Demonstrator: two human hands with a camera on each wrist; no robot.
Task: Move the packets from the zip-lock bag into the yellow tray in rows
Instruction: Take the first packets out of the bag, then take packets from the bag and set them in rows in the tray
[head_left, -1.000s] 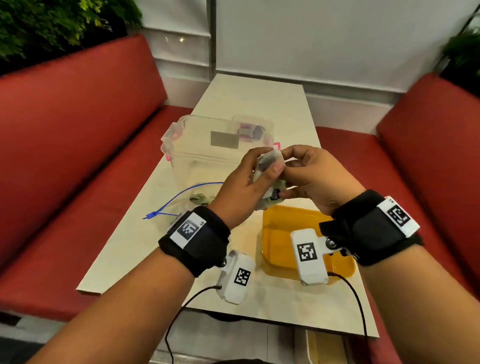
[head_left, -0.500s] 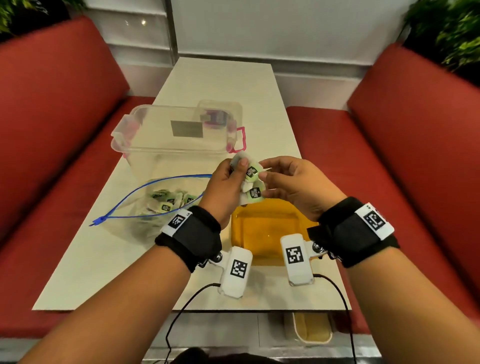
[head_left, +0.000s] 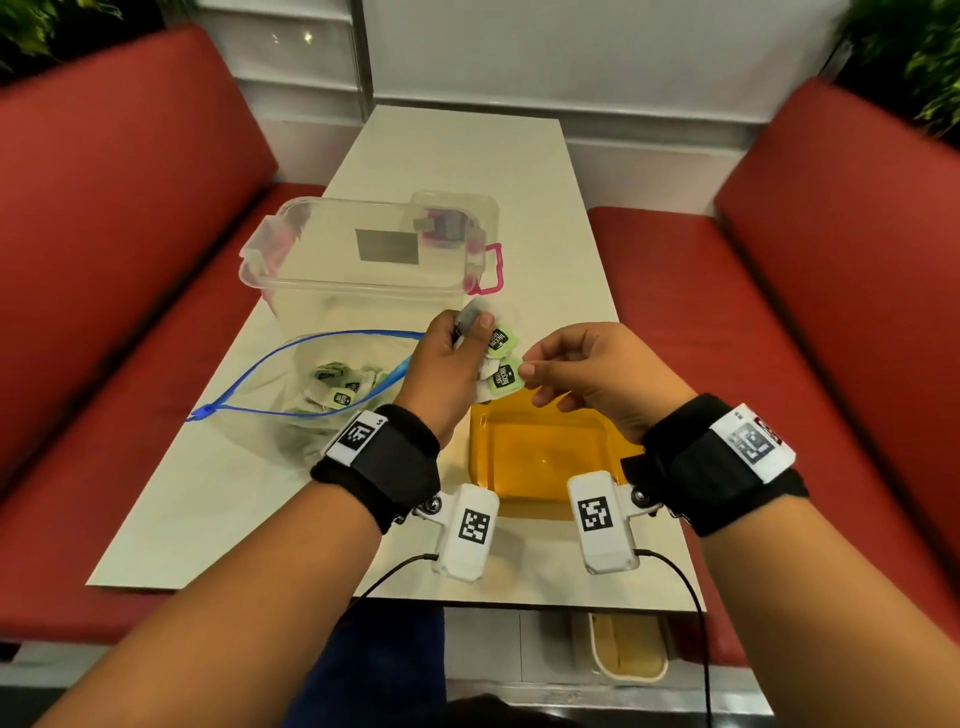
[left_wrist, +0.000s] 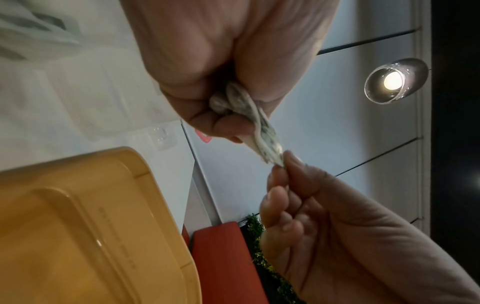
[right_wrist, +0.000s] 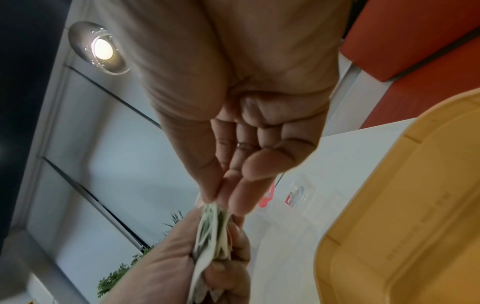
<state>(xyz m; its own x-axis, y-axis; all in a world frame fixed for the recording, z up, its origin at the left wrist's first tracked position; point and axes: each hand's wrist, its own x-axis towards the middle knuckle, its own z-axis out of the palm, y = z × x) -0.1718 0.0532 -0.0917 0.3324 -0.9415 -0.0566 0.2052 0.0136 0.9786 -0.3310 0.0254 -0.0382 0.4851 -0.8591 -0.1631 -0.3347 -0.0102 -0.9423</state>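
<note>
My left hand (head_left: 457, 353) grips a small bunch of green-and-white packets (head_left: 501, 364) in the air above the far edge of the yellow tray (head_left: 540, 452). My right hand (head_left: 561, 369) pinches the edge of the lowest packet (head_left: 503, 378) between thumb and forefinger. In the left wrist view the packets (left_wrist: 262, 131) stick out of my left fist to the pinching fingertips (left_wrist: 288, 162); the right wrist view shows the same pinch on the packets (right_wrist: 211, 230). The zip-lock bag (head_left: 311, 384) with a blue zip lies open on the table's left, several packets inside. The tray holds nothing.
A clear lidded plastic box (head_left: 374, 254) with pink clasps stands behind the bag. The pale table (head_left: 457, 156) runs away from me between two red benches (head_left: 119, 260). A cream bin (head_left: 628, 649) sits on the floor below the near edge.
Both hands came down and a little apart, from in front of the box to just above the tray's far edge. The right hand's pinch shifted to the lowest packet.
</note>
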